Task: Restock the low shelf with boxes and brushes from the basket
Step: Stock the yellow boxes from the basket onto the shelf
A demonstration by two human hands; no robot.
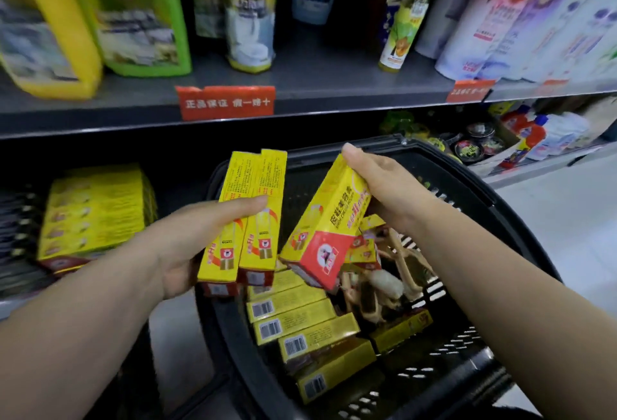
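Observation:
My left hand (197, 236) grips two long yellow boxes (253, 186) side by side, upright, above the left rim of the black basket (467, 192). My right hand (384, 186) holds a third yellow box with a red end (327, 229), tilted, over the basket's middle. Inside the basket lie several more yellow boxes (300, 322) with barcodes up, and beside them wooden-handled brushes (387, 282). On the low shelf at the left stands a stack of the same yellow boxes (96, 212).
The shelf above carries green and yellow jugs (140, 19), bottles and red price tags (227, 102). Dark packaged goods (16, 229) sit at the far left of the low shelf. More bottles and tins (527, 139) fill the low shelf at the right. Pale floor shows at right.

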